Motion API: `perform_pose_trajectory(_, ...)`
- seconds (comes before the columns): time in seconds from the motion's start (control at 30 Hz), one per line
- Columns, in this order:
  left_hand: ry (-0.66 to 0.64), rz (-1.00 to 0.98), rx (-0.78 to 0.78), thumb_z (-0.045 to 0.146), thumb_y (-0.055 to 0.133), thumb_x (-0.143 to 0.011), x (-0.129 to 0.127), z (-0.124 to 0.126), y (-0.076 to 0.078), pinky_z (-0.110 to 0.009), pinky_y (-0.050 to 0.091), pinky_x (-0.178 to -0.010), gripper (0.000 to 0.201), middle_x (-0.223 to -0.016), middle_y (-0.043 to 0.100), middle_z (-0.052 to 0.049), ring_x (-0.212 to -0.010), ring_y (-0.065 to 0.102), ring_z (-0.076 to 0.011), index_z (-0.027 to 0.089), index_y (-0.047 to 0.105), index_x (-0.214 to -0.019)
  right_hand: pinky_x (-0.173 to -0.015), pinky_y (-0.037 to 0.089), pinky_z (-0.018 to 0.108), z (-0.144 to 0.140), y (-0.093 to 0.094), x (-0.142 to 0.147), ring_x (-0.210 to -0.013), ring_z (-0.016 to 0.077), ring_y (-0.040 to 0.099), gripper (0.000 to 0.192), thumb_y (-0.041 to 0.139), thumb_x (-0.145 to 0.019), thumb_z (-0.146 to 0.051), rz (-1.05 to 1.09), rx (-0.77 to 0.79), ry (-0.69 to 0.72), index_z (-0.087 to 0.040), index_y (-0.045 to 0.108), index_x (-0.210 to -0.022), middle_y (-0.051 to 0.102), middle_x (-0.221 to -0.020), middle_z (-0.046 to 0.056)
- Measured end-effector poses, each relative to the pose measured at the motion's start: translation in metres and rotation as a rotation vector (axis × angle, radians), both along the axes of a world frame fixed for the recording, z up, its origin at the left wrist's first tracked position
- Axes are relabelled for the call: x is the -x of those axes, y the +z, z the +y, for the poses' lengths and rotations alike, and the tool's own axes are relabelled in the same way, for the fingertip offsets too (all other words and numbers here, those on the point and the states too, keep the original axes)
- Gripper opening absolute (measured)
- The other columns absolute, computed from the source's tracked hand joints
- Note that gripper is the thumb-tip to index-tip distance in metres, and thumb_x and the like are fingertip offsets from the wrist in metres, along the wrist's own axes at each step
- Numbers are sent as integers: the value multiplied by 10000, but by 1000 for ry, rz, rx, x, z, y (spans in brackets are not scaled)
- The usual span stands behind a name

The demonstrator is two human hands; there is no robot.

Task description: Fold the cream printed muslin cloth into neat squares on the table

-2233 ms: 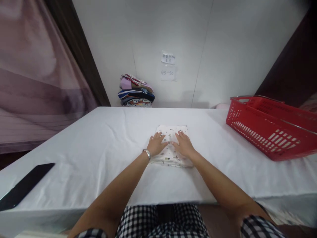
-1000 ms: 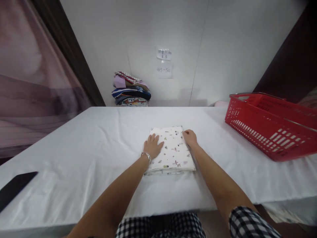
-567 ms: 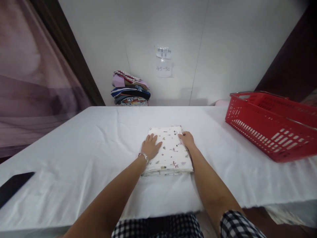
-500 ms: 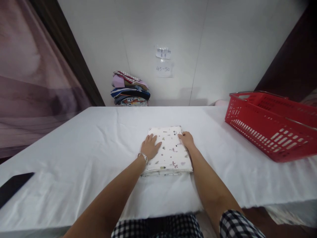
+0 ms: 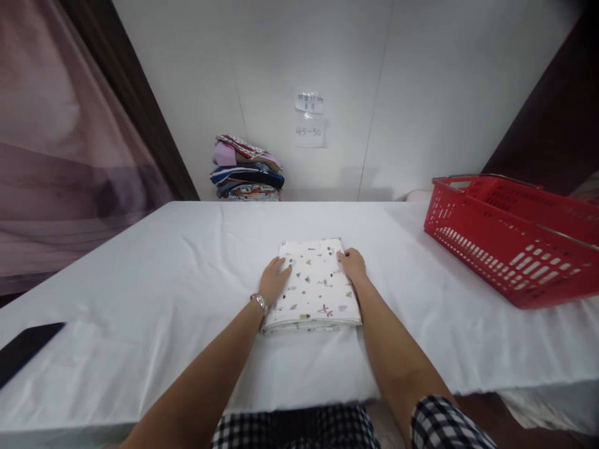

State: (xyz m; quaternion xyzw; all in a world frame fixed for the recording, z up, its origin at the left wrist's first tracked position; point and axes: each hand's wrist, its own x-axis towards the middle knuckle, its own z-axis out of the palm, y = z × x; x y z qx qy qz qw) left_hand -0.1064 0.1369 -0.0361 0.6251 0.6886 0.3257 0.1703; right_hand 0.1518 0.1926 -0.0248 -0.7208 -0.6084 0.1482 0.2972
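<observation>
Lying flat on the white-covered counter [image 5: 154, 280], a folded white cloth with small coloured prints [image 5: 313, 287] is sitting squarely between the person's two hands. The left hand [image 5: 274, 280], with a silver wristband [image 5: 259, 302] behind it, is resting palm down on the cloth's left edge, its grip spread flat and closing on nothing. The right hand [image 5: 352, 264] is touching the cloth's far right corner with its fingers curled inward; whether that grip is pinching the fabric or only pressing on it I cannot tell. Well to the right of the right hand, a red plastic basket with slotted walls [image 5: 505, 249] is standing on the same counter. Far beyond the left hand, against the pale wall, a stack of folded multicoloured clothes [image 5: 246, 168] is sitting, with two small paper notes [image 5: 309, 118] stuck on the wall just right of it. Well out to the left of the left hand, a flat black object [image 5: 25, 349] is lying near the counter's edge.
</observation>
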Motion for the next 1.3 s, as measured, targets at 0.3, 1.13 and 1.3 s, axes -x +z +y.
perform_pose_trajectory(0.3, 6, 3, 39, 410, 505, -851, -4, -6, 6, -349, 276, -1136, 439, -1442, 425, -40, -1339, 371, -208, 233, 559, -1250, -715, 384, 267, -4, 6, 2, -790, 174, 549, 191, 490, -824, -344, 44, -100, 23, -201, 599, -760, 631, -849, 42)
perform_pose_trajectory(1.13, 33, -174, 5, 364, 586, -812, -3, -7, 1, -345, 305, -1119, 405, -1426, 445, -38, -1317, 400, -221, 218, 617, -1189, -617, 328, 233, 11, -4, -5, -702, 152, 551, 297, 485, -860, -423, 30, 1, 49, -183, 641, -781, 666, -767, 44)
perform_pose_trajectory(1.3, 36, -173, -1, 380, 596, -803, -2, -6, -1, -346, 330, -1108, 401, -1421, 451, -23, -1304, 416, -228, 231, 625, -1174, -651, 353, 233, 13, -2, -5, -740, 156, 569, 297, 485, -860, -421, 84, -1, 39, -180, 655, -823, 676, -803, 46)
